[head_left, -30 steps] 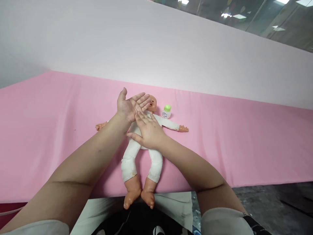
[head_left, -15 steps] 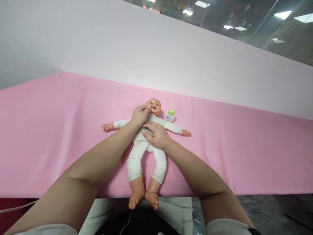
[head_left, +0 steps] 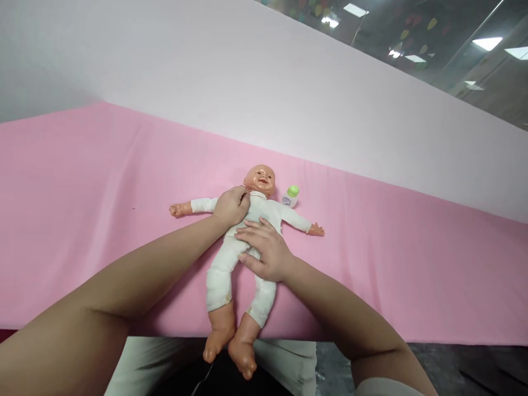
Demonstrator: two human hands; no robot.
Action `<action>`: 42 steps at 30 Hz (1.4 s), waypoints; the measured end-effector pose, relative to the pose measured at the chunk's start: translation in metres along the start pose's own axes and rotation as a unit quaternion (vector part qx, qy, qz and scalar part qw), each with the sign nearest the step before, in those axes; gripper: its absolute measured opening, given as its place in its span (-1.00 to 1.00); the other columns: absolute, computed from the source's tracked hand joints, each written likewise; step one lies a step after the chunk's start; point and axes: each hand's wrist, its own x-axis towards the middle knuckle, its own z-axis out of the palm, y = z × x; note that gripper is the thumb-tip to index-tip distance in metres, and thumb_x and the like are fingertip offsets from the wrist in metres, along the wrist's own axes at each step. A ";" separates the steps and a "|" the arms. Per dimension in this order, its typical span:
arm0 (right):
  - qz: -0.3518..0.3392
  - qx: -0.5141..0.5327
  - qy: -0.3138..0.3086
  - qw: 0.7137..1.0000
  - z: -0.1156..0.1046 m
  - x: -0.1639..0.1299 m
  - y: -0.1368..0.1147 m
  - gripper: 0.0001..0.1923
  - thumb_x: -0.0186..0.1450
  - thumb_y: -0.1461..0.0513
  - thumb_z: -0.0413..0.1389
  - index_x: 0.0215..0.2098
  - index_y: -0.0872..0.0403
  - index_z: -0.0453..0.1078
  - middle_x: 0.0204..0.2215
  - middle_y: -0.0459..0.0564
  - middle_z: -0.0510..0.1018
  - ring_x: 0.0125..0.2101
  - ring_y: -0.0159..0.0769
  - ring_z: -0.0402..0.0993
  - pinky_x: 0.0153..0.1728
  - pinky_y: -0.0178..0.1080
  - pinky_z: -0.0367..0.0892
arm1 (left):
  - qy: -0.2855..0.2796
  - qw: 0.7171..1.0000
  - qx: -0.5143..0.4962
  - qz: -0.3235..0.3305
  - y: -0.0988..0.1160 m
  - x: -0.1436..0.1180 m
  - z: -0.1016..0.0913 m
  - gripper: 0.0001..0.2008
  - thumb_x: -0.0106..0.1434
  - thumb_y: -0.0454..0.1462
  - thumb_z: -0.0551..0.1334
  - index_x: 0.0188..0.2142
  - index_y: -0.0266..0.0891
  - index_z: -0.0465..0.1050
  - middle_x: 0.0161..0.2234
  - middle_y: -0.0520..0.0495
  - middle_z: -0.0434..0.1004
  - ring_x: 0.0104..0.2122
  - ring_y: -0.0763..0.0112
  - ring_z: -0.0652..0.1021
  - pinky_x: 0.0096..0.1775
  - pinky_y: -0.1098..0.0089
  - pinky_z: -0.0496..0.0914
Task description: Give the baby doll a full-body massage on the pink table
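Note:
A baby doll [head_left: 259, 212] with a white cloth body and plastic head, hands and feet lies on its back, arms spread. My left hand [head_left: 232, 205] is closed at the doll's shoulder on the left, just below its chin. Its fingertips are turned under, so whatever they hold, if anything, is hidden. Across the doll's lower belly and hip rests my right hand [head_left: 267, 248], open, palm down and fingers apart. Beside the doll's head on the right stands a small clear bottle [head_left: 290, 197] with a green cap and a printed label.
Pink cloth [head_left: 396, 258] covers the table, and the doll's feet hang over its front edge. A white wall panel [head_left: 231, 71] rises behind the table. Above it at the right, a glass pane [head_left: 412, 49] shows ceiling lights.
My left hand has moved down from the doll's cheek to its shoulder. My right hand has slid lower on the belly with its fingers more spread. The camera view has tilted slightly.

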 end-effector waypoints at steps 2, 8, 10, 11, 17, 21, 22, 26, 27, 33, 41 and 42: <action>-0.007 0.011 -0.011 1.000 0.001 0.003 -0.007 -0.45 0.45 -0.06 0.16 0.29 0.01 0.46 0.26 0.12 0.62 0.43 -0.02 0.33 0.53 0.17 -0.05 | -0.004 1.000 -0.007 -0.009 -0.001 0.002 0.000 -0.76 0.42 -0.17 0.07 -0.26 -0.15 0.48 -0.28 -0.18 0.64 -0.25 0.08 0.58 -0.15 0.16 0.40; -0.069 0.034 -0.048 0.996 0.005 0.002 -0.016 -0.41 0.47 -0.12 0.11 0.31 0.00 0.43 0.34 0.12 0.54 0.46 -0.14 0.30 0.55 0.04 -0.08 | -0.042 0.991 -0.124 -0.014 -0.005 0.002 -0.009 -0.82 0.37 -0.12 0.19 -0.24 -0.13 0.50 -0.26 -0.07 0.66 -0.26 0.18 0.59 -0.15 0.23 0.40; -0.085 0.037 -0.044 0.995 0.004 0.001 -0.014 -0.39 0.49 -0.13 0.09 0.33 0.03 0.42 0.35 0.14 0.53 0.46 -0.14 0.29 0.55 0.04 -0.07 | -0.070 0.987 -0.146 -0.016 -0.005 -0.001 -0.012 -0.81 0.34 -0.11 0.21 -0.19 -0.13 0.51 -0.26 -0.05 0.65 -0.27 0.20 0.58 -0.17 0.24 0.41; -0.089 0.034 -0.043 0.995 0.003 0.001 -0.012 -0.39 0.49 -0.13 0.08 0.33 0.04 0.41 0.35 0.14 0.52 0.47 -0.14 0.28 0.55 0.04 -0.07 | -0.081 0.985 -0.150 -0.018 -0.005 -0.003 -0.014 -0.80 0.33 -0.11 0.22 -0.15 -0.13 0.52 -0.26 -0.04 0.64 -0.28 0.20 0.58 -0.17 0.23 0.42; -0.098 -0.001 -0.074 0.992 -0.004 0.004 -0.002 -0.30 0.50 -0.18 0.08 0.38 0.10 0.38 0.37 0.19 0.50 0.47 -0.09 0.28 0.54 0.04 0.00 | -0.060 0.994 -0.092 0.017 -0.003 -0.014 -0.011 -0.73 0.39 -0.13 0.13 -0.07 -0.18 0.51 -0.14 -0.17 0.60 -0.09 0.06 0.59 0.03 0.07 0.47; -0.073 -0.037 -0.087 0.993 -0.007 0.005 0.003 -0.12 0.43 -0.28 0.14 0.45 0.12 0.29 0.41 0.24 0.43 0.49 0.02 0.22 0.55 0.14 -0.05 | -0.062 0.995 -0.064 0.042 -0.005 -0.016 -0.007 -0.68 0.44 -0.17 0.05 -0.04 -0.21 0.53 -0.09 -0.25 0.59 0.01 0.01 0.58 0.11 0.02 0.46; -0.067 -0.043 -0.091 0.993 -0.008 0.005 0.005 -0.12 0.42 -0.28 0.15 0.47 0.09 0.28 0.42 0.23 0.42 0.49 0.03 0.23 0.56 0.16 -0.09 | -0.062 0.995 -0.061 0.042 -0.005 -0.016 -0.007 -0.67 0.44 -0.18 0.04 -0.02 -0.22 0.53 -0.08 -0.26 0.59 0.02 0.02 0.58 0.11 0.02 0.47; -0.034 -0.051 -0.104 0.993 -0.016 0.008 0.017 -0.21 0.47 -0.25 0.12 0.48 -0.02 0.27 0.41 0.11 0.45 0.52 0.01 0.16 0.57 0.22 -0.21 | -0.055 0.996 -0.068 0.035 -0.006 -0.015 -0.008 -0.66 0.44 -0.18 0.06 0.00 -0.23 0.55 -0.04 -0.28 0.61 0.02 0.01 0.60 0.11 0.03 0.48; -0.022 -0.053 -0.103 0.993 -0.019 0.009 0.022 -0.22 0.48 -0.23 0.10 0.49 -0.03 0.26 0.42 0.09 0.44 0.53 0.01 0.12 0.57 0.23 -0.20 | -0.054 0.995 -0.072 0.034 -0.006 -0.016 -0.008 -0.66 0.44 -0.18 0.07 0.00 -0.23 0.55 -0.04 -0.27 0.62 0.02 0.02 0.60 0.12 0.03 0.48; 0.078 -0.074 -0.065 0.992 -0.035 0.009 0.060 -0.32 0.58 -0.12 -0.02 0.53 0.02 0.21 0.54 0.11 0.22 0.56 0.01 0.02 0.56 0.26 -0.13 | -0.045 0.996 -0.064 0.040 -0.002 -0.017 -0.011 -0.66 0.44 -0.20 0.08 0.02 -0.22 0.57 -0.04 -0.26 0.63 0.03 0.02 0.61 0.15 0.04 0.47; 0.271 -0.156 -0.014 0.950 -0.040 0.011 0.074 -0.42 0.52 0.29 -0.07 0.48 0.08 0.26 0.41 0.11 0.45 0.37 -0.07 0.42 0.37 -0.02 0.32 | -0.038 0.993 -0.074 0.080 0.007 -0.018 -0.023 -0.70 0.37 -0.19 0.15 -0.08 -0.19 0.65 -0.13 -0.23 0.65 -0.06 0.02 0.63 0.10 0.03 0.49; 0.279 -0.175 -0.019 0.944 -0.040 0.011 0.073 -0.40 0.49 0.33 -0.06 0.47 0.09 0.27 0.39 0.11 0.47 0.35 -0.06 0.43 0.36 -0.05 0.32 | -0.032 0.991 -0.088 0.093 0.012 -0.021 -0.027 -0.72 0.35 -0.20 0.18 -0.10 -0.19 0.66 -0.15 -0.23 0.66 -0.09 0.03 0.64 0.07 0.03 0.51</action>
